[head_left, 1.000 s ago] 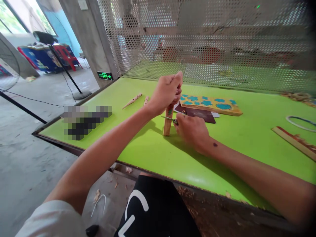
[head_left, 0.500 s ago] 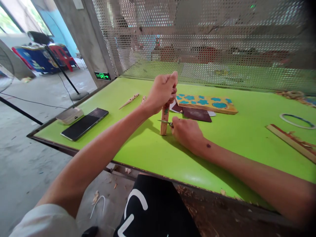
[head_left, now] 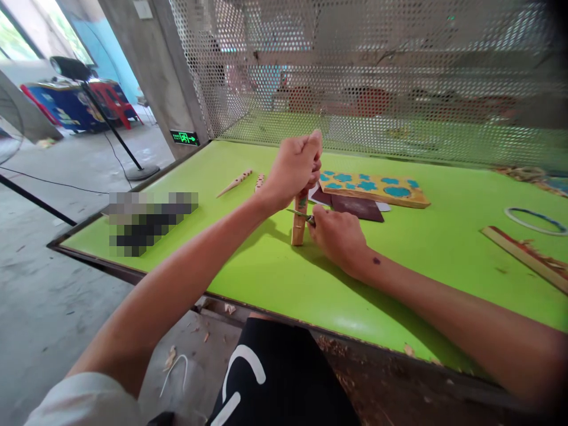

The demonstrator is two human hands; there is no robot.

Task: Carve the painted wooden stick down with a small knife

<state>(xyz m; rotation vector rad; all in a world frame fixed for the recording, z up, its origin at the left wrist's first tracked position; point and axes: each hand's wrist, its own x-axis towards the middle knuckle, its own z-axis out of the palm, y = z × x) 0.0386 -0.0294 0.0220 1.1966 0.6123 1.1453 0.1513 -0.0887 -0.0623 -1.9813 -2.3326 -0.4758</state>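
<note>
My left hand (head_left: 296, 165) is closed around the top of a narrow wooden strip (head_left: 297, 232), which stands upright with its lower end on the green tabletop (head_left: 248, 260). Greenish and reddish marks show on the strip just below my fingers. In my right hand (head_left: 339, 239), also closed, is a small knife (head_left: 302, 215); its thin blade lies across the strip, a little below my left hand. Most of the knife's handle is hidden in my fist. Dark brown sandpaper (head_left: 357, 208) lies behind my right hand.
A yellow board with blue patches (head_left: 377, 188) rests partly on the sandpaper. Beyond my left wrist lies a pointed carved stick (head_left: 235, 182). To the right are a ring (head_left: 535, 220) and a wooden strip with shavings (head_left: 523, 257). A perforated metal screen (head_left: 364, 77) borders the table's back.
The knife blade sits slightly higher on the wooden strip and is tilted differently. Both hands keep their grip; the whole view has shifted a little.
</note>
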